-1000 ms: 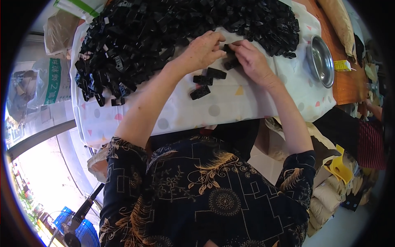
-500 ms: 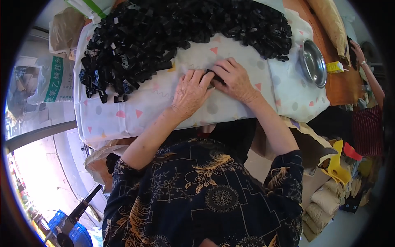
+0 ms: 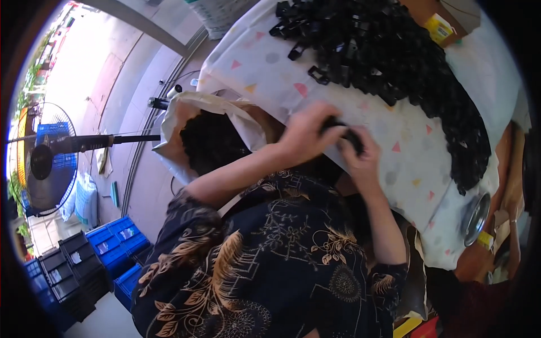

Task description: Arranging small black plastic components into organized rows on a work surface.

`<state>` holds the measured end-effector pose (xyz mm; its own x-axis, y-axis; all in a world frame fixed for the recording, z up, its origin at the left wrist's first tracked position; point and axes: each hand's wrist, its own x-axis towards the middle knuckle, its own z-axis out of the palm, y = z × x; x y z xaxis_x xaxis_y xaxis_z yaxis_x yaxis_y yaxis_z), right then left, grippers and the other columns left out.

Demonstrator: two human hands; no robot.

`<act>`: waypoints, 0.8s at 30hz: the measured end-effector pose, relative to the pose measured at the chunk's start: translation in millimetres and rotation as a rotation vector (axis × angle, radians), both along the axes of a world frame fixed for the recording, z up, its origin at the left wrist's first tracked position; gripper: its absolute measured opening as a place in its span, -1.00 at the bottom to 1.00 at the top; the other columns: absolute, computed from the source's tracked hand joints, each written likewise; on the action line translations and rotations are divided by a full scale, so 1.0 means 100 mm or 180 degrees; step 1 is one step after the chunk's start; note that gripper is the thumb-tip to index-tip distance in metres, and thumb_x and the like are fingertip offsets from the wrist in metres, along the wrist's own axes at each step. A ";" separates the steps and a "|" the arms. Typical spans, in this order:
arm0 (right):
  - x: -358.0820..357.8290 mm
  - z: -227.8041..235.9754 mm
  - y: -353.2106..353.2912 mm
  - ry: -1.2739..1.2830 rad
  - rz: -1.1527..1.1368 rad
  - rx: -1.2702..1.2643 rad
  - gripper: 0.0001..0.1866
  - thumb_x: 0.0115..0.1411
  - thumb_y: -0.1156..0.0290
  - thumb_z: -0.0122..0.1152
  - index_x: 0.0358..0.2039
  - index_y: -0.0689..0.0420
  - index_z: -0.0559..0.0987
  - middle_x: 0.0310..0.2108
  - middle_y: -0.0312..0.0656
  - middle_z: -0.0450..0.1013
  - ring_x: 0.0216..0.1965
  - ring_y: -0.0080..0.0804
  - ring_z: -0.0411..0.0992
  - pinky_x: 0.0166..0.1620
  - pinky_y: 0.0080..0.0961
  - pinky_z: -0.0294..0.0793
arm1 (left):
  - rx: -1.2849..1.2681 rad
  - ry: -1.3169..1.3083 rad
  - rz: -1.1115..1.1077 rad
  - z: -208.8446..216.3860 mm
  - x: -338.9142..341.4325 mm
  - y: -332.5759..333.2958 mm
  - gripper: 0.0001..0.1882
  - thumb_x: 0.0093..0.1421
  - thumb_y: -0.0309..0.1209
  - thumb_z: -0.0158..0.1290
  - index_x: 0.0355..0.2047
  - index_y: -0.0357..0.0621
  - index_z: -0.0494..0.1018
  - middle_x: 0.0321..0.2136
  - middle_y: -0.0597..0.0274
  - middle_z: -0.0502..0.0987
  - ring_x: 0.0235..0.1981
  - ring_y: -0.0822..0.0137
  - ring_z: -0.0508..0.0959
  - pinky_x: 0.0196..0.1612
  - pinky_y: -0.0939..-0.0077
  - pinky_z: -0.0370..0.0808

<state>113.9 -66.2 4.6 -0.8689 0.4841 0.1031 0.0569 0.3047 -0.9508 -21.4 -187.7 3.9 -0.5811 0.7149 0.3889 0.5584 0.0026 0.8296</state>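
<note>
My left hand point(image 3: 310, 134) is closed around a small black plastic part point(image 3: 331, 123) near the table's near edge. Close beside it, the fingers of my right hand point(image 3: 362, 156) grip another black plastic part point(image 3: 352, 139). Both hands are smeared by motion, so I cannot tell whether the two dark bits are joined. Beyond them a wide heap of black plastic parts point(image 3: 383, 62) lies in an arc on the patterned white tablecloth point(image 3: 389, 127). To the left of my left forearm an open paper sack point(image 3: 180, 110) holds more black parts point(image 3: 208, 141).
A standing fan point(image 3: 48, 160) is at the far left. Blue crates point(image 3: 121, 239) and black crates point(image 3: 79, 265) are stacked at the lower left. A metal bowl point(image 3: 476, 219) sits at the table's right end, near another person's arm point(image 3: 511, 236). A yellow box point(image 3: 439, 28) is at the back.
The view has swung left, bringing the sack, fan and crates into sight. My hands have lifted from the cloth and shifted toward the table's near edge, still close together.
</note>
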 end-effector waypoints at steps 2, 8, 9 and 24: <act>-0.50 0.00 -0.47 0.0392 0.0525 -0.0591 -0.77 0.23 0.45 0.25 -0.10 0.22 0.57 -0.32 -0.29 0.51 -0.30 -0.59 0.43 -0.19 -0.59 0.46 | -0.0272 -0.0008 0.0634 0.13 -0.22 -0.70 -0.73 0.09 -0.53 0.24 -0.18 -0.19 0.48 -0.35 0.06 0.53 -0.33 0.14 0.58 -0.25 0.34 0.53; -1.41 -0.41 -1.43 0.0375 0.1336 0.0202 -0.54 0.23 0.19 0.32 0.03 0.22 0.52 -0.04 0.04 0.45 -0.03 -0.16 0.50 0.00 -0.36 0.51 | -0.1339 0.0439 0.2011 -0.19 -0.55 -2.04 -0.73 0.28 -0.39 0.06 -0.06 -0.23 0.45 -0.07 -0.02 0.51 0.00 0.04 0.49 0.13 0.20 0.37; -1.40 -0.46 -1.52 0.0260 0.1314 0.0498 -0.48 0.21 0.18 0.33 0.08 0.21 0.49 0.12 0.08 0.35 0.10 0.02 0.40 0.13 -0.26 0.44 | -0.1480 0.0899 0.2099 -0.31 -0.56 -2.15 -0.68 0.25 -0.38 0.10 -0.01 -0.20 0.42 0.05 -0.04 0.44 0.11 -0.06 0.40 0.20 0.12 0.29; 0.58 -0.19 0.43 0.0077 -0.1628 0.2122 -0.88 0.22 0.58 0.16 -0.22 0.21 0.58 -0.23 -0.08 0.50 -0.21 -0.20 0.51 -0.16 -0.43 0.50 | -0.0859 0.1741 0.0492 -0.27 -1.09 0.30 -0.14 -0.01 -0.15 0.33 0.28 -0.05 0.23 0.25 -0.19 0.26 0.26 -0.17 0.26 0.26 -0.02 0.22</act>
